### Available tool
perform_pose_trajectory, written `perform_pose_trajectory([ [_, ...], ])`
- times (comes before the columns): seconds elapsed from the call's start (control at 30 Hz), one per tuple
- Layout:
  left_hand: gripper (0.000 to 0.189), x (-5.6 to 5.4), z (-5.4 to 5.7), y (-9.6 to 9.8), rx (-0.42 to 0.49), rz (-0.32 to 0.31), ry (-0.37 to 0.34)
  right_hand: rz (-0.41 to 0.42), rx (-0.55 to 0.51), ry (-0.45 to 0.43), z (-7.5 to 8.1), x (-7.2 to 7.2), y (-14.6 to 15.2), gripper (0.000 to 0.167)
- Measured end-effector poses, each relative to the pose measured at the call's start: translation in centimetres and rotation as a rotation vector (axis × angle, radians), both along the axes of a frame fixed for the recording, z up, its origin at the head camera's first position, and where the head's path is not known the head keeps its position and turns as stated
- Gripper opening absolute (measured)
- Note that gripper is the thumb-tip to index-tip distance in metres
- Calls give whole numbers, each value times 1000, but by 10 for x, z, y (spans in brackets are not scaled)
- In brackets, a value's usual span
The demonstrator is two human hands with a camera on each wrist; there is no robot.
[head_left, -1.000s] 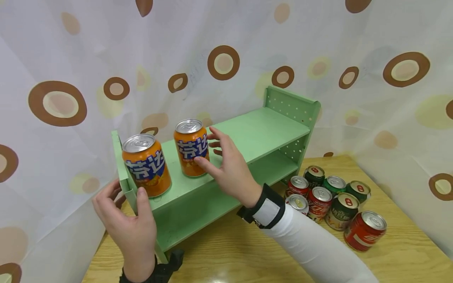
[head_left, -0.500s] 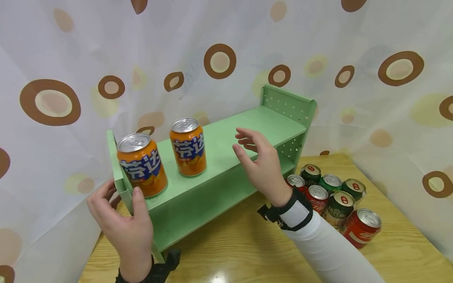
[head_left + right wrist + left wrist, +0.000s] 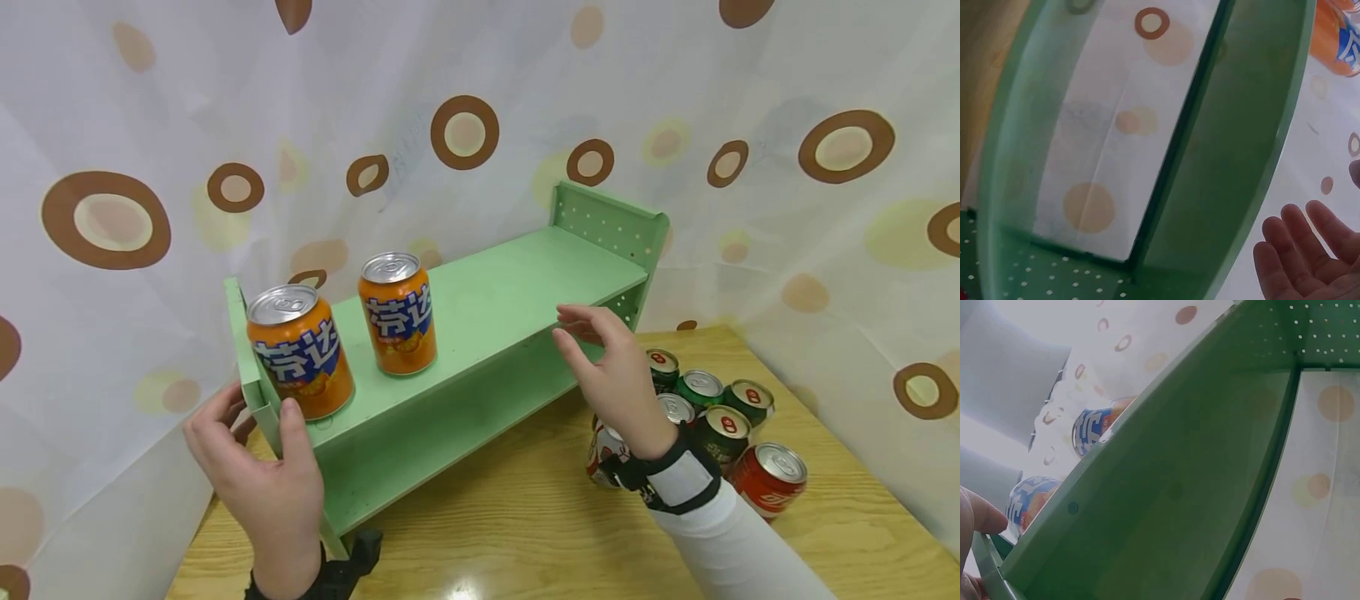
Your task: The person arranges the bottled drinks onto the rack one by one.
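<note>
A green two-tier shelf (image 3: 510,287) stands at an angle on the wooden table. Two orange soda cans sit upright on its top board: the nearer can (image 3: 303,362) by the left side panel, the other can (image 3: 400,321) a short way to its right. My left hand (image 3: 266,487) grips the left side panel, thumb in front and fingers around the outside; the left wrist view looks up at the underside of the top board. In front of the shelf's right half hangs my right hand (image 3: 615,379), fingers loosely bent and holding nothing. It also appears in the right wrist view.
Several cans stand grouped on the table to the right, among them a dark green can (image 3: 752,400) and a red can (image 3: 772,479). My right forearm and wrist partly hide the group. A patterned curtain (image 3: 480,50) hangs right behind the shelf.
My right hand has let go of the second orange can and moved right and down, away from the shelf's top. The can stays where it stood. The left hand keeps its grip.
</note>
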State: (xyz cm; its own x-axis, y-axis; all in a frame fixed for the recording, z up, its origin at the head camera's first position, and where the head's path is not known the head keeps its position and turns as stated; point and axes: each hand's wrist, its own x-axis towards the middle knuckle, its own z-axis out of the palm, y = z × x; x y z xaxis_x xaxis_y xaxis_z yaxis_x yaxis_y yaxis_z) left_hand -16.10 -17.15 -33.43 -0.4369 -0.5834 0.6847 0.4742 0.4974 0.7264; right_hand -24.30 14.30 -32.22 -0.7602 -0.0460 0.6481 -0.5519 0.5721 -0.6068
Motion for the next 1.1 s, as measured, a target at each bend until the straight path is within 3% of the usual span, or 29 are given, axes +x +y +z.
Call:
perform_pose_trajectory([
  [0.47, 43, 0, -2, 0, -3, 7, -9, -134, 84, -132, -44, 5, 47, 38],
  [0.9, 43, -2, -1, 0, -17, 14, -2, -237, 248, -256, -82, 18, 71, 46],
  [1.1, 44, -2, -1, 1, -17, 18, 6, -265, 286, -248, -97, 21, 73, 49],
])
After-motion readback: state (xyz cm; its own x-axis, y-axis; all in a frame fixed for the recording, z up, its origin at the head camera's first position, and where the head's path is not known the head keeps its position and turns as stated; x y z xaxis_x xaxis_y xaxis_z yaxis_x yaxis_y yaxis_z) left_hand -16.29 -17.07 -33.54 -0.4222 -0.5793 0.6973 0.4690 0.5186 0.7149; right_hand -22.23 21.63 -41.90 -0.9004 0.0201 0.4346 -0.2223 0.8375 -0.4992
